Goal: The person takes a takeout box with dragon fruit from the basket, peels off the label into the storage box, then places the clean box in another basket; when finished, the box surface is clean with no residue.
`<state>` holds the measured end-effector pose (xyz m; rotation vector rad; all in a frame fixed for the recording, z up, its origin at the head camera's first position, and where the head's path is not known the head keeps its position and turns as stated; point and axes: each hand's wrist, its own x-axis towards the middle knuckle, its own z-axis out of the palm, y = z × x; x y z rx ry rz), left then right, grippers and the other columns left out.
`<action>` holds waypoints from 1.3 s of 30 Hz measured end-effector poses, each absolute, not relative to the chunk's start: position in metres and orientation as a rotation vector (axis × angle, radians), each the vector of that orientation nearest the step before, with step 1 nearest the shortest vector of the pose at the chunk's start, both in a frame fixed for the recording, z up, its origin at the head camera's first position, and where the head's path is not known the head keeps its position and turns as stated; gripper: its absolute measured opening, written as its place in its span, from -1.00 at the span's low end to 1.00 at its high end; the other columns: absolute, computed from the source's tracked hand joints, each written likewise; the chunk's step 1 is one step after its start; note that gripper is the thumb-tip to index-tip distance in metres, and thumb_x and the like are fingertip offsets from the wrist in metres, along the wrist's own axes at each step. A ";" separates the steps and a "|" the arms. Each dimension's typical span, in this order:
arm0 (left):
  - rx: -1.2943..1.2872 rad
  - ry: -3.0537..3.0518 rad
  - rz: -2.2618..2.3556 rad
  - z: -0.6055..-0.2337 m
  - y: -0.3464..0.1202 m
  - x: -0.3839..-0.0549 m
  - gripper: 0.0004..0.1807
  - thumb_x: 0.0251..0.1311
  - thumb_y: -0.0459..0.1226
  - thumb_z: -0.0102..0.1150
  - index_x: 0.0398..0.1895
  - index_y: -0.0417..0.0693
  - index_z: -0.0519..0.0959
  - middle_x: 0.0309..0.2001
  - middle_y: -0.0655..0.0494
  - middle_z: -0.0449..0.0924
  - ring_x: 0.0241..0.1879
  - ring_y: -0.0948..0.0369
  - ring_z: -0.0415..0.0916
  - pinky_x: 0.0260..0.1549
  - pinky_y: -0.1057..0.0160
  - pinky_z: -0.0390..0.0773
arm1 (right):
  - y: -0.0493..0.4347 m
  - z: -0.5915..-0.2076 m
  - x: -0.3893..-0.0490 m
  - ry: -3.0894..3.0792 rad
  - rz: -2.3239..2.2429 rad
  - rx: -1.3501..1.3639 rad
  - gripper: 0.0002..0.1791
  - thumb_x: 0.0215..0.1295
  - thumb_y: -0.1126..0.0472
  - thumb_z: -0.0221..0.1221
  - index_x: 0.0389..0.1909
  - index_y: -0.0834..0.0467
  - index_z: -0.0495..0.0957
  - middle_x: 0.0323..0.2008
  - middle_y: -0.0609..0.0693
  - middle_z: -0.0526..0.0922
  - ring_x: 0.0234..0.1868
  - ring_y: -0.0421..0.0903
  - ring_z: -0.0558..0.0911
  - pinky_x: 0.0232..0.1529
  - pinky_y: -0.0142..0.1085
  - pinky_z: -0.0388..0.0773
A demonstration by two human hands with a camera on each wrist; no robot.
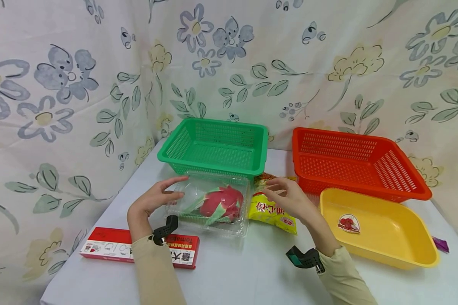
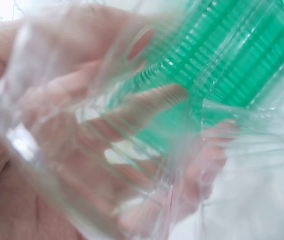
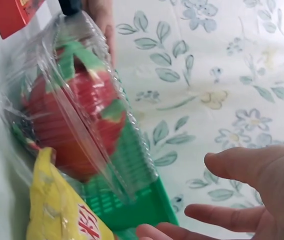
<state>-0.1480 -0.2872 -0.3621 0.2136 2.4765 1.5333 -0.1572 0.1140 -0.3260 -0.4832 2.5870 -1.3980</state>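
A clear plastic clamshell box (image 1: 191, 192) with a pink-red dragon fruit (image 1: 222, 203) inside lies on the table against the front of the green basket (image 1: 213, 171). My left hand (image 1: 154, 201) is at the box's left end, its thumb and a finger extended over the edge and apart from each other. Through the plastic, the left wrist view shows its blurred fingers. My right hand (image 1: 290, 197) hovers right of the box over a yellow pasta bag (image 1: 269, 212), fingers spread and holding nothing. In the right wrist view its fingertips stand apart from box and bag.
A red basket (image 1: 360, 190) stands at the back right, with a yellow tray (image 1: 385, 237) in front. Under my left forearm lies a long red-and-white box (image 1: 110, 245) with "Tomato" lettering. A small purple packet (image 1: 440, 244) shows beyond the tray. Floral cloth (image 1: 233, 80) hangs behind.
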 end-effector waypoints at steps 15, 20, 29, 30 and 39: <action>0.233 2.471 1.528 -0.365 -0.287 -0.150 -0.33 0.32 -0.16 0.21 0.47 0.02 0.29 0.50 -0.13 0.04 0.13 -0.15 0.43 0.05 -0.09 0.50 | 0.093 -0.342 -0.156 2.597 -1.386 -0.555 -0.54 0.36 0.09 0.24 0.16 0.27 0.51 0.10 0.23 0.57 0.03 0.22 0.62 -0.14 -0.14 0.67; 0.236 2.483 1.518 -0.365 -0.287 -0.151 -0.34 0.32 -0.16 0.20 0.47 0.04 0.29 0.49 -0.14 0.04 0.12 -0.13 0.45 0.02 -0.04 0.51 | 0.087 -0.345 -0.155 2.586 -1.406 -0.635 -0.59 0.35 0.15 0.25 0.10 0.32 0.54 0.05 0.25 0.61 -0.03 0.20 0.66 -0.18 -0.19 0.68; 0.237 2.470 1.544 -0.366 -0.288 -0.152 -0.34 0.31 -0.18 0.21 0.46 0.01 0.30 0.50 -0.14 0.04 0.23 -0.17 0.32 0.04 -0.08 0.50 | 0.081 -0.349 -0.157 2.545 -1.446 -0.752 -0.64 0.30 0.22 0.28 0.02 0.35 0.57 -0.01 0.25 0.62 -0.04 0.19 0.67 -0.11 -0.14 0.67; 0.238 2.469 1.546 -0.366 -0.289 -0.152 -0.34 0.31 -0.18 0.21 0.47 0.01 0.30 0.50 -0.14 0.04 0.23 -0.17 0.31 0.04 -0.08 0.51 | 0.080 -0.349 -0.157 2.548 -1.443 -0.746 -0.64 0.30 0.22 0.28 0.02 0.35 0.57 -0.01 0.25 0.62 -0.05 0.19 0.67 -0.12 -0.14 0.67; 0.209 2.466 1.545 -0.364 -0.289 -0.151 -0.35 0.32 -0.17 0.21 0.46 0.02 0.30 0.50 -0.12 0.05 0.12 -0.13 0.46 0.04 -0.06 0.50 | 0.080 -0.339 -0.159 2.603 -1.345 -0.628 -0.59 0.29 0.18 0.29 0.09 0.28 0.55 0.06 0.22 0.61 0.00 0.19 0.65 -0.16 -0.17 0.68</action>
